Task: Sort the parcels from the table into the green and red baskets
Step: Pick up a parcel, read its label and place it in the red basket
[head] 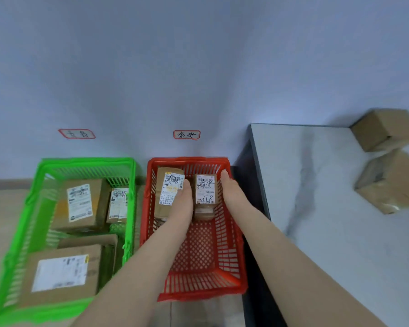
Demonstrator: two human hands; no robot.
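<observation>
On the left we see the green basket (pixel 85 161) with a few brown boxes in it. Next comes the red basket (pixel 189 160). A tall box (pixel 169 192) stands at its far end, and just beside it is the small box (pixel 204 191). Our left hand (pixel 181 204) lies flat on that box's left side. Our right hand (pixel 230 194) lies flat on its right side. The fingers look straight and press the box between them (the fingertips are hard to see). We think this box is light and stiff, so the two sides are a good place to hold. Its paper label may be slippery. On the right, a far box (pixel 385 129) and a near box (pixel 392 182) sit on the table (pixel 316 185).
</observation>
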